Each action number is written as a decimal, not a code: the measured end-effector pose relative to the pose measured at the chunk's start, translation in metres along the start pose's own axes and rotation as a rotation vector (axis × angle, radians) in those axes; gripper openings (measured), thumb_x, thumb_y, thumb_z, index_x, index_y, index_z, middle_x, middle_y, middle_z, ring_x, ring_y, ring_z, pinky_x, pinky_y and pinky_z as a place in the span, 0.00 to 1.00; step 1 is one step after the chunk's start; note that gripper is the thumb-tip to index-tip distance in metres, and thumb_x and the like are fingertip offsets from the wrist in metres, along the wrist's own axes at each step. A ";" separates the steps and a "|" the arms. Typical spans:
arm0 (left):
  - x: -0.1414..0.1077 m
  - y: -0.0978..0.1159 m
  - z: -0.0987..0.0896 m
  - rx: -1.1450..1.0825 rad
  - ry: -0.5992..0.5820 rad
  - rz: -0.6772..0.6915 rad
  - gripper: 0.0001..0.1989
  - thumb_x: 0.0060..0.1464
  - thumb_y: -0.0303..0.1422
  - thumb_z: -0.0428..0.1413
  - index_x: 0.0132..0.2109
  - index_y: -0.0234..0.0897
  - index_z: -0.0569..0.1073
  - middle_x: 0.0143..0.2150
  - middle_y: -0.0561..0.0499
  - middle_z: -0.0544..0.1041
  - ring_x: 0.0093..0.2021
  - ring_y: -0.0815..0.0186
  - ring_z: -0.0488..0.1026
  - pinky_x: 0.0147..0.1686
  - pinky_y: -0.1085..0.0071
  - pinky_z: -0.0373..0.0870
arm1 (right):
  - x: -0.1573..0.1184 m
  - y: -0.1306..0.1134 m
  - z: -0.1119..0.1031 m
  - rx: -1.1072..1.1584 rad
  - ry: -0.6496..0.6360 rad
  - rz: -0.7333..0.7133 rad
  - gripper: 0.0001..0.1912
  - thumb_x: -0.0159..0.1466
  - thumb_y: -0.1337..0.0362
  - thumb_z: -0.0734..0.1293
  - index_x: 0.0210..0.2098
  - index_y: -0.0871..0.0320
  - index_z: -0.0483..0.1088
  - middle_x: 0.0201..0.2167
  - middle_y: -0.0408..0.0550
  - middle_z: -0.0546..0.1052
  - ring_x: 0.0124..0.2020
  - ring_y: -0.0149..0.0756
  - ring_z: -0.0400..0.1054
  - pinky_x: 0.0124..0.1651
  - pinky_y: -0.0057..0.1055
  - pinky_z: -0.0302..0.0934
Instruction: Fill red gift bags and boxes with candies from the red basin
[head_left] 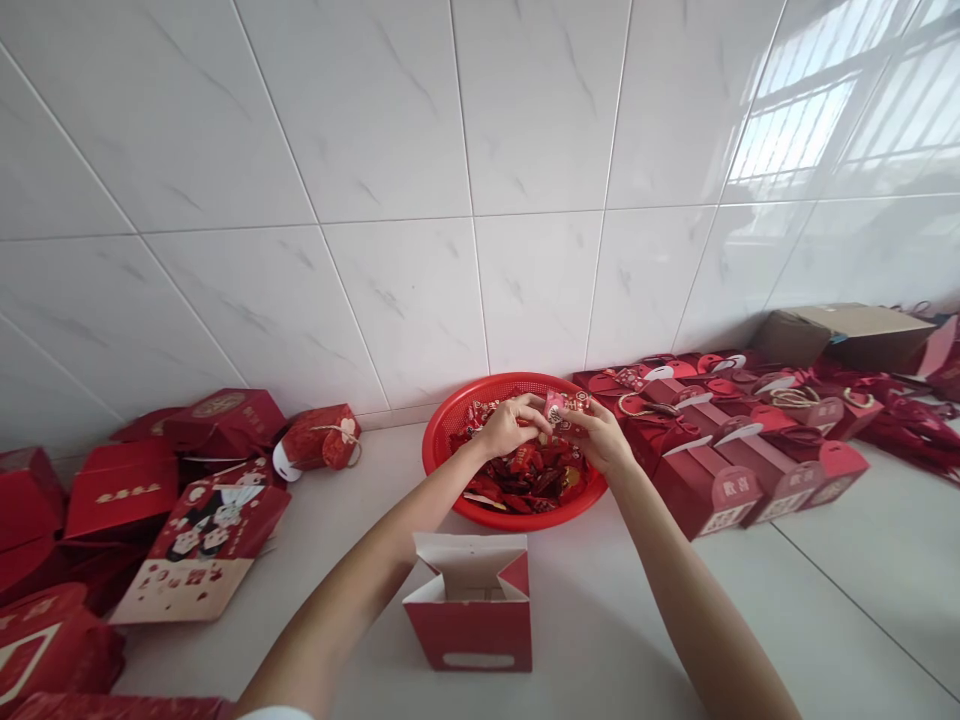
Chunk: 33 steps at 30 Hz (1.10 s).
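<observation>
Above a red plastic basket (pixel 433 440), both my hands come together over a heap of small red wrapped candies (pixel 529 475). My left hand (pixel 511 428) is closed, its fingertips at the edge of a pink and red wrapped candy (pixel 555 410). From the other side, my right hand (pixel 602 438) pinches the candy between thumb and fingers. More red wrapper shows at its fingertips, so I cannot tell whether it is one packet or more. Between my forearms a red paper box (pixel 472 635) stands upright with its top flaps open and its white inside showing.
Several closed red gift boxes (pixel 712 485) stand in rows at right, with a brown cardboard box (pixel 847 335) behind. More red boxes (pixel 120 485), a flat printed bag (pixel 199 545) and a small tied box (pixel 319 440) lie left. A white tiled wall (pixel 397 290) rises behind.
</observation>
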<state>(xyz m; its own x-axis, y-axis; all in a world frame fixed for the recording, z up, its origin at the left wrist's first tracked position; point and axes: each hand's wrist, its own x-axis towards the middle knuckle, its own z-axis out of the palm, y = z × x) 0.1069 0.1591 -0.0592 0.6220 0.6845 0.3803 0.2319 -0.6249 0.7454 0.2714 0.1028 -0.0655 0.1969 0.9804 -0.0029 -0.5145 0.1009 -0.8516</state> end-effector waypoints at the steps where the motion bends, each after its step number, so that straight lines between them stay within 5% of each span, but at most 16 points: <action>1: 0.000 0.000 0.000 0.014 -0.005 -0.011 0.09 0.47 0.21 0.58 0.27 0.37 0.80 0.44 0.48 0.79 0.46 0.62 0.76 0.50 0.68 0.70 | 0.000 0.000 0.000 0.010 0.035 -0.019 0.19 0.37 0.67 0.79 0.28 0.57 0.73 0.26 0.42 0.79 0.26 0.36 0.73 0.25 0.29 0.69; 4: -0.001 -0.002 -0.003 0.132 -0.075 -0.116 0.02 0.49 0.27 0.59 0.30 0.37 0.77 0.34 0.51 0.79 0.37 0.62 0.76 0.41 0.69 0.72 | 0.002 0.000 0.000 0.038 0.106 -0.064 0.18 0.37 0.68 0.78 0.26 0.57 0.71 0.24 0.41 0.77 0.26 0.36 0.73 0.26 0.29 0.69; 8: -0.004 -0.009 -0.008 0.378 -0.244 -0.314 0.14 0.39 0.42 0.68 0.28 0.39 0.75 0.26 0.53 0.76 0.29 0.62 0.73 0.30 0.71 0.67 | 0.002 -0.001 -0.001 0.045 0.102 -0.059 0.16 0.40 0.67 0.77 0.26 0.57 0.71 0.24 0.41 0.76 0.28 0.37 0.73 0.31 0.32 0.72; 11: -0.004 -0.015 -0.010 0.380 -0.339 -0.401 0.11 0.39 0.40 0.68 0.28 0.40 0.77 0.27 0.54 0.77 0.28 0.63 0.73 0.28 0.72 0.64 | 0.003 -0.001 -0.002 0.062 0.115 -0.037 0.15 0.40 0.67 0.78 0.27 0.58 0.72 0.27 0.42 0.77 0.30 0.37 0.74 0.34 0.34 0.73; 18: -0.002 -0.025 -0.010 0.305 -0.268 -0.363 0.10 0.40 0.24 0.61 0.33 0.38 0.81 0.32 0.50 0.81 0.35 0.61 0.77 0.34 0.71 0.69 | 0.004 -0.002 -0.004 0.113 0.128 -0.011 0.14 0.40 0.68 0.78 0.24 0.57 0.73 0.26 0.41 0.78 0.31 0.36 0.73 0.36 0.35 0.73; 27: 0.001 -0.023 0.005 0.286 -0.345 -0.334 0.16 0.36 0.32 0.69 0.37 0.39 0.81 0.32 0.52 0.81 0.34 0.60 0.77 0.33 0.71 0.68 | 0.011 0.001 -0.011 0.125 0.079 0.009 0.13 0.40 0.69 0.77 0.23 0.54 0.70 0.24 0.38 0.75 0.31 0.36 0.72 0.34 0.33 0.71; 33: 0.004 -0.014 0.012 0.298 -0.537 -0.330 0.12 0.31 0.32 0.71 0.28 0.42 0.79 0.24 0.57 0.77 0.27 0.64 0.74 0.28 0.73 0.65 | 0.010 0.000 -0.010 0.170 0.081 0.029 0.13 0.40 0.70 0.77 0.22 0.55 0.70 0.23 0.39 0.75 0.27 0.33 0.71 0.30 0.29 0.69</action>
<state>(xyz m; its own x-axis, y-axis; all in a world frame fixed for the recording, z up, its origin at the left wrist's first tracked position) 0.1150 0.1660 -0.0751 0.7499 0.6236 -0.2208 0.6198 -0.5456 0.5641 0.2813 0.1111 -0.0707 0.2429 0.9672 -0.0745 -0.6531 0.1063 -0.7498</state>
